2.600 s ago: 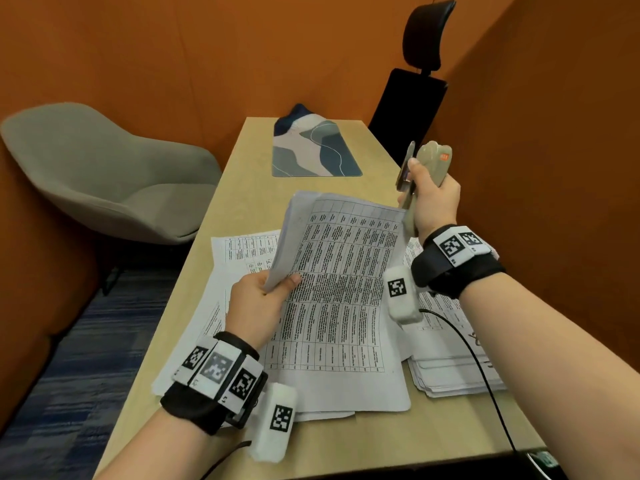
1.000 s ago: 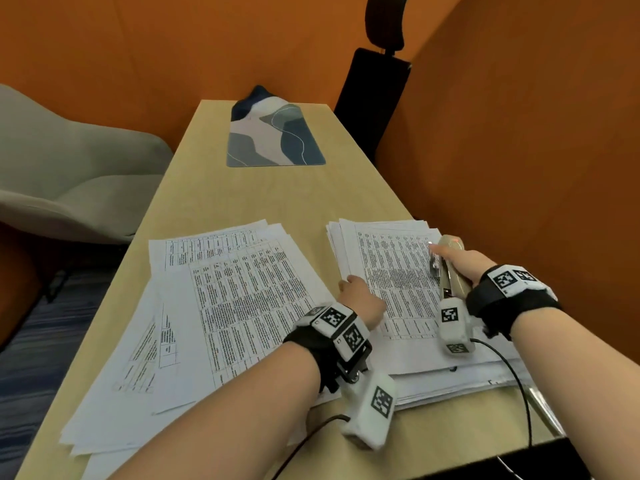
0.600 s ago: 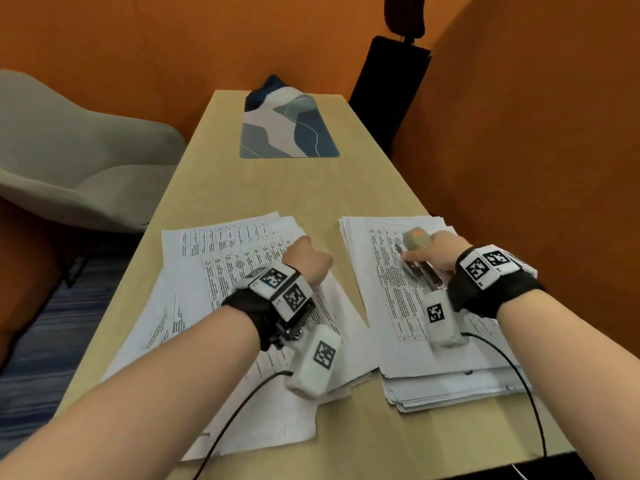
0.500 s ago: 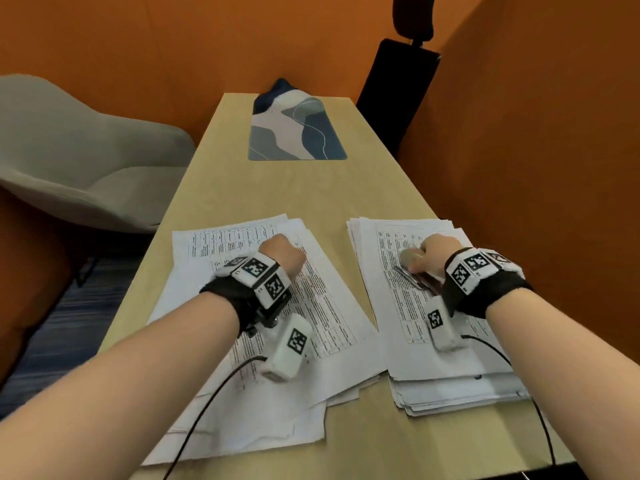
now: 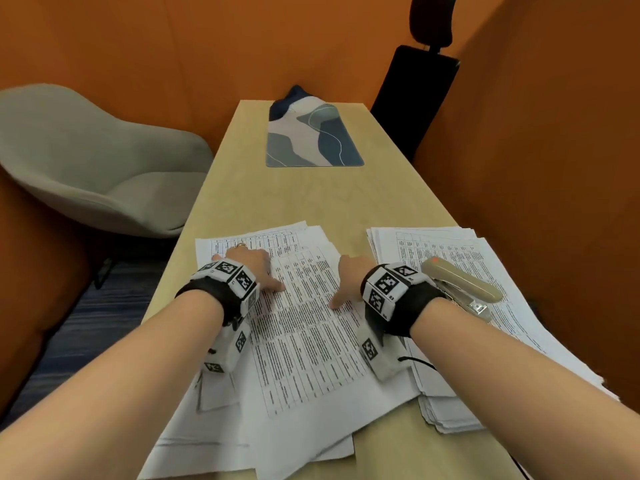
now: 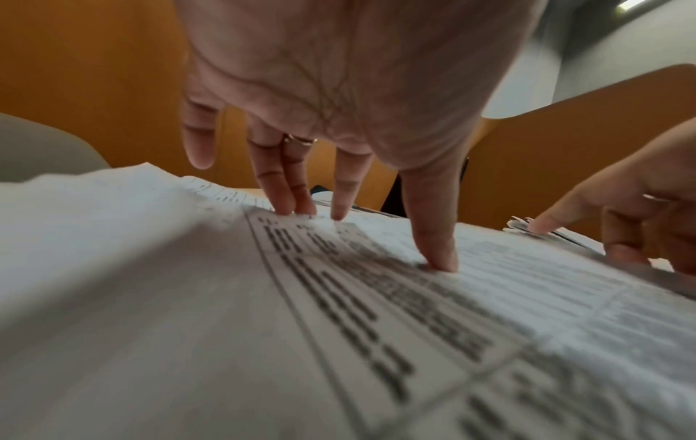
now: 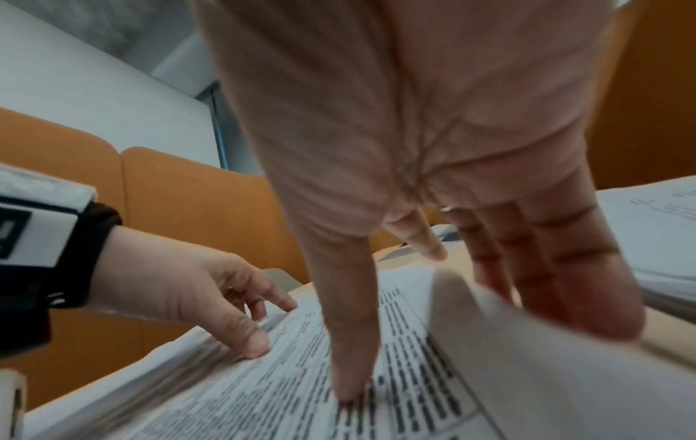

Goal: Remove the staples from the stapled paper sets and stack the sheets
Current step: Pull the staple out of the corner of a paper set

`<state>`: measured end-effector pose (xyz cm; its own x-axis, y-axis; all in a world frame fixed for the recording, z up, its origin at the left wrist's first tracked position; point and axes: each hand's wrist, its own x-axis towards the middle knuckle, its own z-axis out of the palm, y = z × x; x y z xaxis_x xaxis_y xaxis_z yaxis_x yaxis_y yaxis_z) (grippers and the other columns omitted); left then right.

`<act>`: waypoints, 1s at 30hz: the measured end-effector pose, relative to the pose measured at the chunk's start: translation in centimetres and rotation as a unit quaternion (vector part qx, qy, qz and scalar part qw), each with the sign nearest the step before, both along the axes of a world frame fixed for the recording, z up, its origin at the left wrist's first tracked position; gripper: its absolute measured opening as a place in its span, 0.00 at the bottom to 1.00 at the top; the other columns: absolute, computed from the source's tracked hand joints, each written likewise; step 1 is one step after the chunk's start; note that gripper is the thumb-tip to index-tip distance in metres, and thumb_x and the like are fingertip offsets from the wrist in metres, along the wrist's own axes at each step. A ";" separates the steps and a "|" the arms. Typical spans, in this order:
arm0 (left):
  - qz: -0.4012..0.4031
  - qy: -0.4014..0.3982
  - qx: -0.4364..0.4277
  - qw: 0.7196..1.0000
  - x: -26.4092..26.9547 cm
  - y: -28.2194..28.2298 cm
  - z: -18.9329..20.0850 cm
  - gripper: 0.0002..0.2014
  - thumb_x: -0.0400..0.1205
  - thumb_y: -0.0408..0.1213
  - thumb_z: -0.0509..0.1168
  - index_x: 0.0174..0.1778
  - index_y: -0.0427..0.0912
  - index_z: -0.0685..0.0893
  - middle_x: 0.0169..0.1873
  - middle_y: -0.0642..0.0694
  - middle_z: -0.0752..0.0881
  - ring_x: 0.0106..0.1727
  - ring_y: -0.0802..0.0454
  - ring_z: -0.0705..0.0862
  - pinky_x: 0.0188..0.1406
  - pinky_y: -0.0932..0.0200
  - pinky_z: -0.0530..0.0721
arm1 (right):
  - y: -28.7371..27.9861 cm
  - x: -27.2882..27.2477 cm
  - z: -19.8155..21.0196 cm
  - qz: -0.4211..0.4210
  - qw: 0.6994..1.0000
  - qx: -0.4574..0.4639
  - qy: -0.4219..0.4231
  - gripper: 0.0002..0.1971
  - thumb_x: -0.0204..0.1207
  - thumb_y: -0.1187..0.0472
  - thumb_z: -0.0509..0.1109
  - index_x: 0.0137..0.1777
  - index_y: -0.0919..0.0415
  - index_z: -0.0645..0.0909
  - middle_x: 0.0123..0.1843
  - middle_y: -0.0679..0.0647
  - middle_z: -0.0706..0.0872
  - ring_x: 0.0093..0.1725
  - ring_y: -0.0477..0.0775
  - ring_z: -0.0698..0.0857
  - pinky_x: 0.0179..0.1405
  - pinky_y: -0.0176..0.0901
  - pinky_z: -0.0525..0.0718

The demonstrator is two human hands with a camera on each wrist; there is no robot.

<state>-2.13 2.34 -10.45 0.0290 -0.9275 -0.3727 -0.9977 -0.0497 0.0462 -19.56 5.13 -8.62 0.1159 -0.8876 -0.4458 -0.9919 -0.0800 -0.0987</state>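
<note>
Both hands lay spread on the top printed sheet (image 5: 304, 327) of the loose pile, pinching nothing: the left hand (image 5: 249, 265) pressed fingertips (image 6: 438, 262) near its far-left corner, the right hand (image 5: 349, 278) held its right edge. The stapler (image 5: 460, 284) rested on the neater stack (image 5: 512, 327) just right of the right hand's grip, untouched on the desk (image 5: 311, 202).

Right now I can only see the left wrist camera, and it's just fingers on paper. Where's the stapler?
Observer: The stapler lies on the neater right pile, beside the right wrist. Nobody holds it.
Operator: So what's the right hand doing?
Observer: The right hand has its thumb pressed on the top sheet of the messy pile, and its fingers sit behind that sheet's curled-up edge.
</note>
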 end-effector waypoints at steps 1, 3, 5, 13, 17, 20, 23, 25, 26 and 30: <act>-0.003 0.001 -0.001 1.000 0.2 -0.1 0.0 0.34 0.70 0.64 0.69 0.68 0.50 0.75 0.63 0.44 0.78 0.65 0.42 0.76 0.67 0.43 0.74 | -0.1 0.0 -0.1 -0.016 1.000 -0.009 -0.006 0.28 0.72 0.54 0.75 0.65 0.69 0.71 0.61 0.60 0.81 0.60 0.59 0.81 0.53 0.44 0.80; -0.002 0.005 -0.012 1.000 0.3 -0.1 0.1 0.36 0.69 0.64 0.70 0.70 0.52 0.73 0.64 0.44 0.77 0.68 0.43 0.74 0.69 0.43 0.72 | -0.2 0.0 -0.3 -0.045 0.998 -0.034 -0.040 0.31 0.71 0.58 0.77 0.68 0.69 0.68 0.63 0.61 0.80 0.62 0.60 0.81 0.55 0.44 0.80; -0.005 0.021 -0.036 0.999 0.2 0.3 0.2 0.35 0.69 0.61 0.71 0.69 0.52 0.72 0.64 0.44 0.76 0.68 0.43 0.73 0.66 0.44 0.71 | -0.4 0.1 -0.3 -0.054 0.994 -0.052 -0.083 0.27 0.71 0.62 0.76 0.68 0.68 0.72 0.63 0.60 0.82 0.61 0.60 0.82 0.56 0.43 0.80; 0.036 0.359 -0.156 0.919 1.2 2.6 1.2 0.20 0.73 0.42 0.74 0.58 0.40 0.81 0.52 0.44 0.87 0.52 0.47 0.85 0.54 0.54 0.82 | 0.7 -0.9 2.5 -0.064 0.941 -0.100 -0.316 0.05 0.72 0.62 0.75 0.38 0.55 0.82 0.31 0.46 0.78 0.32 0.46 0.77 0.30 0.36 0.73; 0.049 0.480 -0.160 0.861 2.5 3.9 3.3 0.17 0.74 0.41 0.73 0.55 0.38 0.84 0.51 0.44 0.89 0.53 0.47 0.86 0.61 0.48 0.82 | 1.6 -1.1 3.2 -0.090 0.925 -0.119 -0.349 0.21 0.74 0.60 0.74 0.66 0.59 0.77 0.60 0.59 0.84 0.58 0.58 0.83 0.62 0.52 0.80; 0.042 0.512 -0.170 0.841 3.3 5.1 5.1 0.18 0.76 0.41 0.72 0.60 0.38 0.83 0.54 0.44 0.88 0.55 0.48 0.86 0.63 0.49 0.81 | 2.7 -1.3 3.6 -0.071 0.932 -0.085 -0.344 0.34 0.73 0.63 0.74 0.76 0.60 0.63 0.66 0.58 0.79 0.65 0.59 0.79 0.65 0.50 0.77; 0.055 0.542 -0.198 0.815 4.3 6.3 6.8 0.09 0.77 0.36 0.70 0.53 0.44 0.85 0.51 0.45 0.89 0.53 0.47 0.87 0.62 0.48 0.81 | 3.9 -2.2 4.3 -0.052 0.942 -0.038 -0.329 0.23 0.72 0.70 0.73 0.67 0.67 0.74 0.61 0.63 0.84 0.60 0.63 0.83 0.62 0.59 0.81; 0.076 0.556 -0.208 0.801 4.8 7.1 7.6 0.05 0.77 0.35 0.70 0.45 0.50 0.86 0.46 0.47 0.90 0.49 0.46 0.88 0.60 0.45 0.82 | 4.7 -2.9 5.2 -0.048 0.947 -0.043 -0.315 0.16 0.72 0.73 0.71 0.60 0.69 0.80 0.57 0.66 0.86 0.56 0.65 0.85 0.60 0.61 0.82; 0.088 0.561 -0.204 0.797 4.8 7.5 7.9 0.05 0.77 0.35 0.70 0.46 0.49 0.86 0.45 0.48 0.89 0.48 0.47 0.88 0.60 0.45 0.82 | 4.9 -3.2 5.6 -0.053 0.948 -0.050 -0.309 0.15 0.72 0.73 0.70 0.59 0.70 0.81 0.56 0.66 0.86 0.55 0.65 0.86 0.59 0.60 0.83; 0.108 0.575 -0.169 0.793 3.5 9.1 8.2 0.13 0.77 0.33 0.69 0.58 0.41 0.83 0.53 0.43 0.88 0.53 0.45 0.87 0.63 0.48 0.80 | 5.3 -4.1 7.6 -0.074 0.962 -0.101 -0.244 0.12 0.73 0.74 0.65 0.53 0.62 0.81 0.45 0.58 0.84 0.44 0.57 0.81 0.39 0.41 0.78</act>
